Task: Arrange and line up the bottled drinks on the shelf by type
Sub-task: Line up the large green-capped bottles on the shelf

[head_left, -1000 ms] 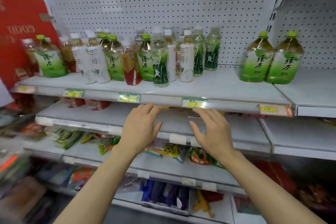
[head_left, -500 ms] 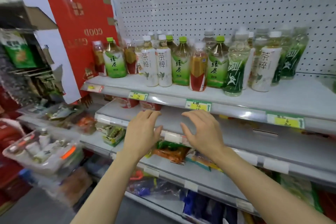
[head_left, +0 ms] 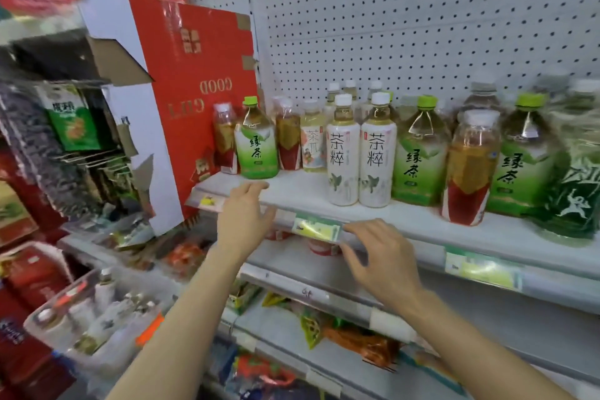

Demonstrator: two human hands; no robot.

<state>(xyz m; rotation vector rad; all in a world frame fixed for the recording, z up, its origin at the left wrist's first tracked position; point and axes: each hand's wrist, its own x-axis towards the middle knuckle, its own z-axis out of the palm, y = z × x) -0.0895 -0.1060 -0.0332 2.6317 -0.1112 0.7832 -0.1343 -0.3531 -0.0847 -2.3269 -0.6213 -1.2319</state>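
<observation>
Mixed plastic tea bottles [head_left: 376,153], green-labelled, white-labelled and red-labelled, are standing unsorted along the white metal shelf [head_left: 298,195]. At six o'clock below them, left hand [head_left: 242,221] and right hand [head_left: 380,256] are hovering, each grip apart, holding nothing.

Clear glossy plastic tea bottles with printed film labels [head_left: 376,153] stand on a smooth, matt white shelf board [head_left: 422,221]. Behind: matt white perforated metal pegboard [head_left: 422,26]; left: red printed cardboard carton [head_left: 194,75].
</observation>
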